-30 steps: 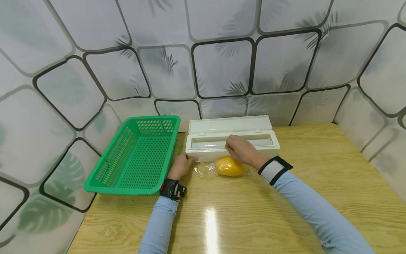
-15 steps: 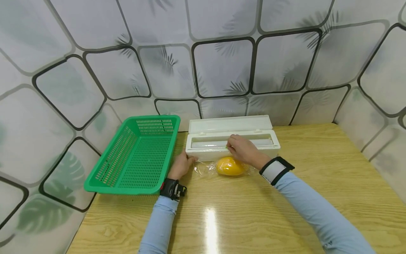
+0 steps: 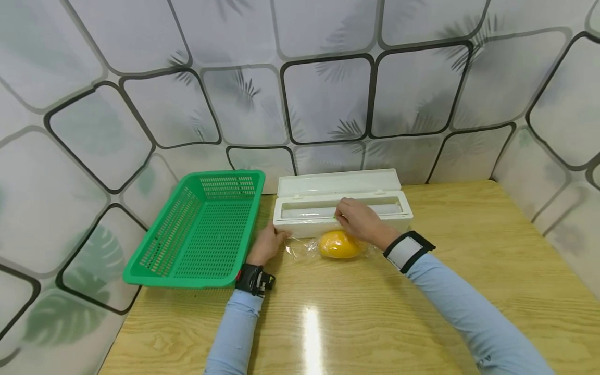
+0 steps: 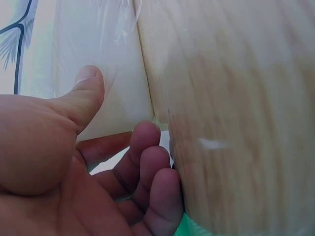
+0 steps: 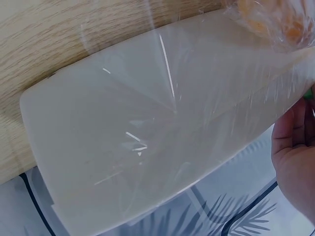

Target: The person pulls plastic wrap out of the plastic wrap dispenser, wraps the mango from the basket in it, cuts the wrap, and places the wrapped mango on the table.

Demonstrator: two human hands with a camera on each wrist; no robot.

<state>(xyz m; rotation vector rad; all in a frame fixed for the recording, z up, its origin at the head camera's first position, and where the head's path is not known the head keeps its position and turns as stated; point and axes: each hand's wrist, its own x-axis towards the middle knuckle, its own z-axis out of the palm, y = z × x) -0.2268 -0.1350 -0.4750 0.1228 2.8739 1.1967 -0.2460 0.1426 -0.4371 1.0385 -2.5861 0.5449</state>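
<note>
A white cling film dispenser (image 3: 297,229) stands with its lid (image 3: 339,182) raised, a roll of film (image 3: 307,213) inside. My left hand (image 3: 267,245) grips its left end; in the left wrist view the thumb (image 4: 88,91) presses the front face and the fingers curl by the end. At the front edge my right hand (image 3: 358,221) pinches a small green slide cutter (image 5: 308,93), mostly hidden by the fingers. A yellow, mango-shaped fruit (image 3: 338,246) lies before the dispenser, covered in clear film (image 3: 300,250). Film stretches over the front face in the right wrist view.
A green plastic basket (image 3: 248,229) sits to the left, close beside my left forearm. Everything stands on a wooden table (image 3: 375,317) that meets a patterned wall (image 3: 328,104) behind the dispenser.
My right hand has shifted very slightly to the right along the dispenser's front edge. The left hand, fruit and basket hold their places.
</note>
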